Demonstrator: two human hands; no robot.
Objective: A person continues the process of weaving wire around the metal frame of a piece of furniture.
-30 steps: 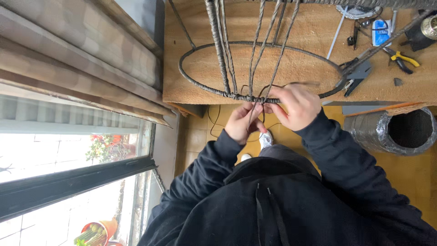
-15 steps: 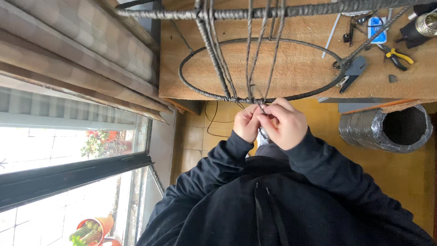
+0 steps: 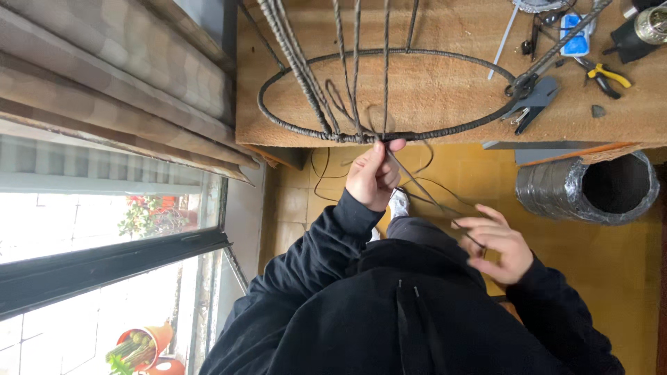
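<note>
A dark cord-wrapped oval ring frame [image 3: 445,128] lies on a wooden workbench [image 3: 431,83], with several wrapped ribs [image 3: 299,55] rising from its near rim. My left hand [image 3: 373,173] pinches thin dark cord [image 3: 424,191] against the ring's near rim, fingers closed on it. My right hand [image 3: 497,243] is lower and to the right, over my lap, holding the same cord strands stretched taut away from the ring. Loose cord loops hang below the bench edge.
Pliers with yellow handles [image 3: 603,73], a blue object [image 3: 575,35], a grey clamp-like tool [image 3: 531,101] and a dark spool [image 3: 643,28] lie on the bench's right side. A foil-wrapped tube [image 3: 587,187] rests on the yellow floor. A window [image 3: 104,222] and curtain [image 3: 118,76] are at left.
My right hand has left the ring and pulled back down to the right, drawing the cord out taut. My left hand stays pinched at the rim. The camera view has shifted.
</note>
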